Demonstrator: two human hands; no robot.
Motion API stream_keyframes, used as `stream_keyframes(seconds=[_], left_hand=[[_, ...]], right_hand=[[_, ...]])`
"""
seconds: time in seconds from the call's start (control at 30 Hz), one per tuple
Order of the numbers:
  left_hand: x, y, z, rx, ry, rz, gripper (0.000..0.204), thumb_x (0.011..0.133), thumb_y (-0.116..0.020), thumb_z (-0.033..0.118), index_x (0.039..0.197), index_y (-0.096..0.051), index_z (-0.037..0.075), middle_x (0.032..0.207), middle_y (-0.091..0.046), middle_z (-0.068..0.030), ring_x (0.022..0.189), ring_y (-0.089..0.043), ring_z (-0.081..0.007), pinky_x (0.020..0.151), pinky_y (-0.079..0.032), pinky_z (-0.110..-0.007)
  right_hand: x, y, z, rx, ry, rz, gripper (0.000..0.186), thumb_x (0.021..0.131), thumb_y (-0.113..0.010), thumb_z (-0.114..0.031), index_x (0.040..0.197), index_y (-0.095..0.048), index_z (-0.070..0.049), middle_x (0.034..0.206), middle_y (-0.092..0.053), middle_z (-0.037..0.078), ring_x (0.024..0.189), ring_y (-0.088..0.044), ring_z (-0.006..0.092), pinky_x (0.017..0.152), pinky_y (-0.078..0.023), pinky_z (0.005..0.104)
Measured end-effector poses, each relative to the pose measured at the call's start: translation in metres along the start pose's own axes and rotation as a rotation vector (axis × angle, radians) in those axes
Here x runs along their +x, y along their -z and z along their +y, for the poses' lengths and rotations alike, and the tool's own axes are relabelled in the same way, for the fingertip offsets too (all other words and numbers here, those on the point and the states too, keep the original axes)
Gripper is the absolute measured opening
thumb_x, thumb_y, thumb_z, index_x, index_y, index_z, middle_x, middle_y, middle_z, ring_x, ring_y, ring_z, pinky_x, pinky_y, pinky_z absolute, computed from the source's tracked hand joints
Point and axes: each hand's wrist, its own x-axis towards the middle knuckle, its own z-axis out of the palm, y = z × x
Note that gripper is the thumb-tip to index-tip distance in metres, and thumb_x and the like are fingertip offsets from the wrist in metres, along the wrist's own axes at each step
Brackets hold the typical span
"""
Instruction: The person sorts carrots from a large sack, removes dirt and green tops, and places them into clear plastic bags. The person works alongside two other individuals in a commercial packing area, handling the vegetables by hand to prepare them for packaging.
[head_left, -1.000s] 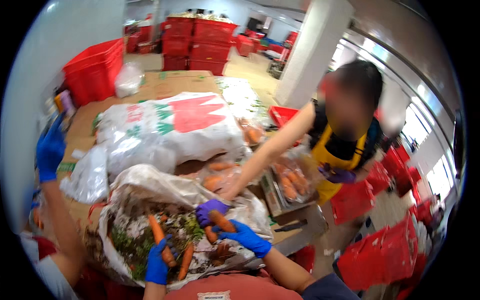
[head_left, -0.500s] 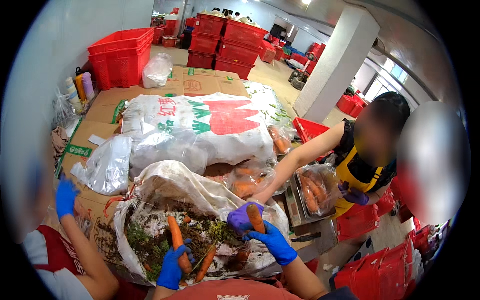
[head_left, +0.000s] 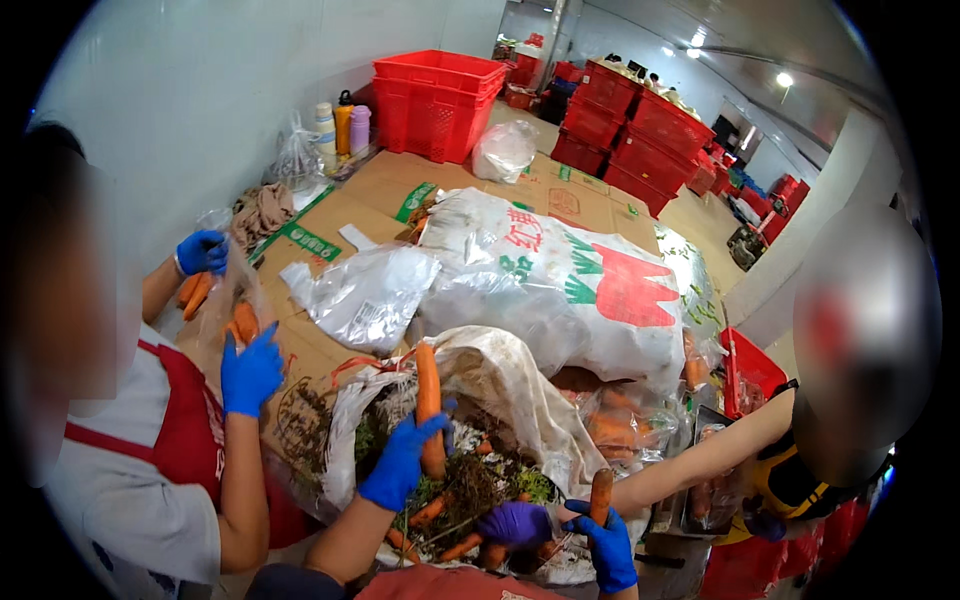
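My left hand (head_left: 395, 468) in a blue glove is closed round a long carrot (head_left: 429, 390), held upright above the open white woven sack (head_left: 345, 430). My right hand (head_left: 607, 550), also blue-gloved, grips a shorter carrot (head_left: 601, 495) near the sack's right side. Loose carrots (head_left: 462, 546) lie in the sack among dark soil and green tops. A co-worker's purple-gloved hand (head_left: 515, 525) reaches into it between my hands. To my left, another co-worker's blue-gloved hands (head_left: 252, 370) handle a clear plastic bag (head_left: 228, 290) with carrots in it.
A full printed white sack (head_left: 560, 260) lies beyond the open one, with plastic bags (head_left: 370, 295) beside it on cardboard (head_left: 400, 180). Bagged carrots (head_left: 620, 425) sit at the right. Red crates (head_left: 435, 110) and several bottles (head_left: 343, 128) stand farther back.
The view has turned left. My left hand has lifted its carrot higher, toward the left co-worker. My right hand still holds its carrot, now apart from the purple glove, which has gone lower into the sack.
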Motion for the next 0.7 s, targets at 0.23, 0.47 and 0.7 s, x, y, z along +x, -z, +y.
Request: stream_keyframes(seconds=[0.23,0.47,0.7], left_hand=[[-0.047,-0.016,0.006,-0.075,-0.077,-0.099,0.046,0.087,-0.055,0.020,0.125,-0.043,-0.003,0.078,-0.053,-0.0023,0.066,-0.052,-0.0127,0.060,-0.046,-0.028],[-0.108,-0.037,-0.034,-0.154,0.085,-0.160,0.053,0.082,-0.061,0.023,0.125,-0.043,-0.003,0.078,-0.052,-0.0034,0.062,-0.049,-0.0144,0.058,-0.044,-0.030],[-0.133,-0.058,-0.042,-0.113,0.067,-0.167,0.055,0.083,-0.060,0.027,0.128,-0.042,0.000,0.081,-0.053,-0.0038,0.065,-0.051,-0.0154,0.063,-0.047,-0.031]], right_hand=[[-0.024,0.022,0.027,0.018,0.108,-0.108,0.035,0.080,-0.057,-0.007,0.113,-0.053,0.005,0.105,-0.060,0.013,0.089,-0.059,0.0196,0.079,-0.047,0.0325],[-0.053,0.053,0.054,0.128,0.125,-0.178,0.032,0.080,-0.058,-0.005,0.110,-0.054,0.005,0.104,-0.061,0.013,0.082,-0.061,0.0183,0.076,-0.048,0.0305],[-0.071,0.071,0.064,0.190,0.183,-0.218,0.033,0.079,-0.057,-0.005,0.112,-0.055,0.003,0.104,-0.061,0.011,0.076,-0.059,0.0154,0.072,-0.047,0.0287]])
